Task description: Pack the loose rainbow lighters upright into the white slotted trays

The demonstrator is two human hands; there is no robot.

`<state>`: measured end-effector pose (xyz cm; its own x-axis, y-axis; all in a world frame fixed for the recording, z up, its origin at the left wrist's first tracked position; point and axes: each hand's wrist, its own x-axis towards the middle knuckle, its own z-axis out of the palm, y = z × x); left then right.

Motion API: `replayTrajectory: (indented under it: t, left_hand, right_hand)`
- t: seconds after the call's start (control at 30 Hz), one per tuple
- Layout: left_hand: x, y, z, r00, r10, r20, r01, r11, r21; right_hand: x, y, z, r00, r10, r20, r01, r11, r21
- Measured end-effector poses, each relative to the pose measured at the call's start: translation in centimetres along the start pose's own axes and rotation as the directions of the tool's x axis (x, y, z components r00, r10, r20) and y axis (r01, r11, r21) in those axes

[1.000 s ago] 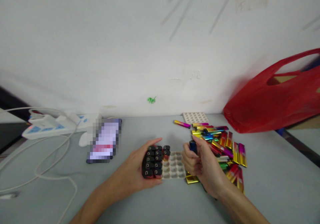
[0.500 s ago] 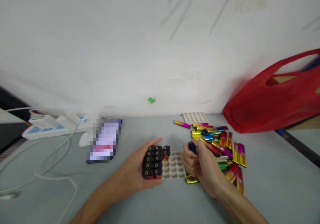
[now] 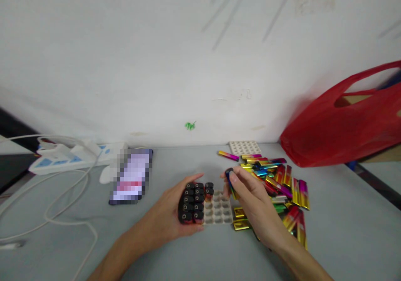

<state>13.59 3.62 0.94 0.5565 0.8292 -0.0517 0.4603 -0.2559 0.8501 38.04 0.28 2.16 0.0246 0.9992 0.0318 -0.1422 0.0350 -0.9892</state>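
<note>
My left hand wraps round the left side of a block of black-topped lighters with its thumb and fingers on either side. They stand upright in a pale tray with rows of round pits, several of them bare on the right. Between the thumb and fingers of my right hand is a lighter with a dark blue body and black top, tilted above the tray's back right corner. Shiny lighters in gold, red, purple and blue form a loose pile beyond that hand, to the right.
A second pale tray lies at the wall, with a single lighter just in front. On the right leans a red bag. To the left are a blurred-out phone, a power strip and loose white cables.
My right hand has moved slightly left and turned, bringing the lighter from over the pile to above the tray. Its fingers have uncurled into a pinch. My left hand stays put.
</note>
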Motion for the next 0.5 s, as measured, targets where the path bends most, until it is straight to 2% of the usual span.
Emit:
replayTrajectory:
  t: [0.1,0.27,0.5]
  left_hand:
    - [0.04,-0.16,0.00,1.000,-0.005,0.004,0.005,1.000,0.004]
    - [0.05,-0.63,0.09,1.000,0.013,-0.004,-0.013,1.000,-0.004]
    - [-0.01,-0.52,0.17,1.000,-0.001,-0.011,0.001,1.000,-0.009]
  right_hand:
    - [0.03,-0.63,-0.15,0.996,-0.079,0.028,0.082,0.988,-0.129]
    - [-0.42,-1.06,-0.23,0.979,-0.141,0.144,0.169,0.965,-0.203]
    - [-0.66,-0.38,0.18,0.956,-0.225,0.187,0.275,0.910,-0.310]
